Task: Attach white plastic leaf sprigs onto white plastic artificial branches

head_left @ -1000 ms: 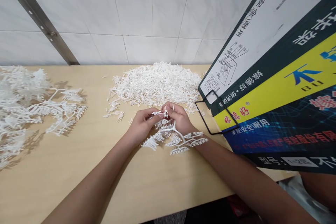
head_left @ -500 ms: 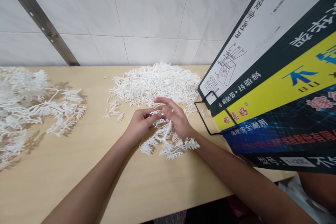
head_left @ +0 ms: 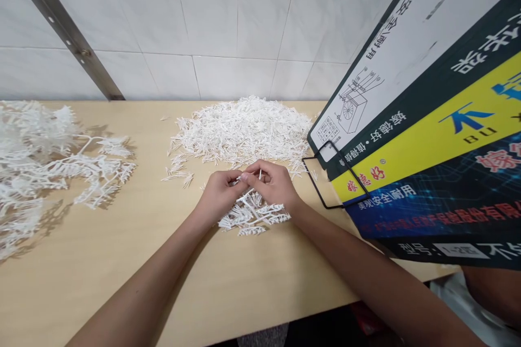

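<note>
A heap of small white sticks [head_left: 248, 130] is lying on the pale tabletop [head_left: 101, 276] and serving as the reference. On its near side, the left hand [head_left: 222, 195] and right hand [head_left: 275, 187] are meeting at the fingertips. The right fingers are gripping the upper end of a white branched piece [head_left: 254, 214], which is spreading below the hands; what the left fingertips are pinching is hidden. Left of the heap, further white branched pieces [head_left: 32, 143] are lying tangled. Right of it, a printed box [head_left: 407, 135] is leaning, with a black wire frame [head_left: 335, 207] standing at its lower corner.
</note>
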Motion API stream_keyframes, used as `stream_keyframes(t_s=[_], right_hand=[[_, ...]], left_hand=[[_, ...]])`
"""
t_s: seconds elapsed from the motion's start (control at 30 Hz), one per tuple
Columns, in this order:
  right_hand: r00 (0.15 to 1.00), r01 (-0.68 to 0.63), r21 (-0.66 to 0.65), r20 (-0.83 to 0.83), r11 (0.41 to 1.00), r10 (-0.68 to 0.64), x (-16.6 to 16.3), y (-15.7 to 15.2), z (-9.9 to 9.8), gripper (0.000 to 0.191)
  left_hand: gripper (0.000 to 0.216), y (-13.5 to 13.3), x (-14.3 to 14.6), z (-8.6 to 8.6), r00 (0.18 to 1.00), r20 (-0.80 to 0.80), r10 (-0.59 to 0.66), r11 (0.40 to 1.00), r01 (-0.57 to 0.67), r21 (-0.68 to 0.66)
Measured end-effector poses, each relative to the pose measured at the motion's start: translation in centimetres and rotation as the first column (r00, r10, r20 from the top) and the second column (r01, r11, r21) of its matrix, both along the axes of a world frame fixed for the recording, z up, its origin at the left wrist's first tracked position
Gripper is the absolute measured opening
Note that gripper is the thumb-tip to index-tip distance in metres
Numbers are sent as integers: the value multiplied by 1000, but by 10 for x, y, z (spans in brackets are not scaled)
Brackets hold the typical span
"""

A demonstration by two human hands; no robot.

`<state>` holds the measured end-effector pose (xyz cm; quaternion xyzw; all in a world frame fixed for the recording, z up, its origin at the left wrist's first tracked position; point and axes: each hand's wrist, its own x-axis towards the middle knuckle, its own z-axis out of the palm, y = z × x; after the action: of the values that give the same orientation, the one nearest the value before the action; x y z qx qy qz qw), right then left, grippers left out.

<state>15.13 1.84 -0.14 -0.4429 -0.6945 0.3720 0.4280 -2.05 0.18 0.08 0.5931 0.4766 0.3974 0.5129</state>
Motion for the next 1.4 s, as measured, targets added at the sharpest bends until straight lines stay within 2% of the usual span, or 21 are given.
stream_keyframes(t_s=[0.13,0.17,0.23,0.3,0.33,0.4,0.47,0.53,0.57,0.67,0.77,0.87,0.97,1.03,1.17,1.27,1.4], right_hand=[[985,25,239,161,971,-64,1,-7,5,21],[981,24,252,179,968,-71,2,-8,7,23],[989,-4,174,146,985,-21,3,-9,8,30],[992,-125,6,-9,992,125,4,-9,8,37],[970,-219,-79,-127,973,208,4,-8,7,40],[869,-407,-198,-385,891,311,4,-6,5,42],[755,-517,-247,-583,820,301,4,-3,4,42],[709,-531,-266,-659,804,251,4,-1,5,43],[726,-499,-276,-651,822,221,4,1,6,42],[857,-312,-302,-500,901,129,5,3,7,35],[925,-265,-264,-341,927,167,6,3,4,42],[972,-216,-138,-128,967,199,6,-1,3,41],[991,-81,90,109,993,71,5,-5,6,24],[985,-61,200,173,978,26,4,-7,8,23],[977,-58,272,215,961,-2,3,-11,8,25],[977,-54,299,213,953,-11,2,-13,6,27],[989,0,261,141,965,-38,1,-15,5,29]], left_hand=[[44,-1,-3,3,999,-37,-37,999,37,6],[44,-2,-5,5,998,-34,-53,999,53,-3],[43,-3,-9,9,993,-9,-118,993,117,-31],[42,-4,-14,15,976,40,-215,974,217,-69],[41,-4,-17,17,963,75,-258,960,264,-88],[36,-5,-22,21,932,167,-322,931,344,-126],[31,-5,-24,23,900,242,-362,904,403,-145],[31,-5,-25,22,881,266,-390,891,435,-131],[33,-4,-24,22,883,256,-393,893,433,-122],[35,-5,-18,20,924,200,-325,927,353,-129],[35,-7,-12,19,970,107,-217,972,225,-69],[32,-7,-9,17,991,-33,-133,990,134,42],[31,-5,-10,13,988,-136,-73,993,85,84],[30,-4,-12,11,980,-175,-92,987,114,115],[35,-3,-16,14,969,-157,-193,971,212,110],[38,-4,-19,19,955,-70,-287,956,290,47],[35,-8,-22,25,950,83,-302,953,304,-16]])
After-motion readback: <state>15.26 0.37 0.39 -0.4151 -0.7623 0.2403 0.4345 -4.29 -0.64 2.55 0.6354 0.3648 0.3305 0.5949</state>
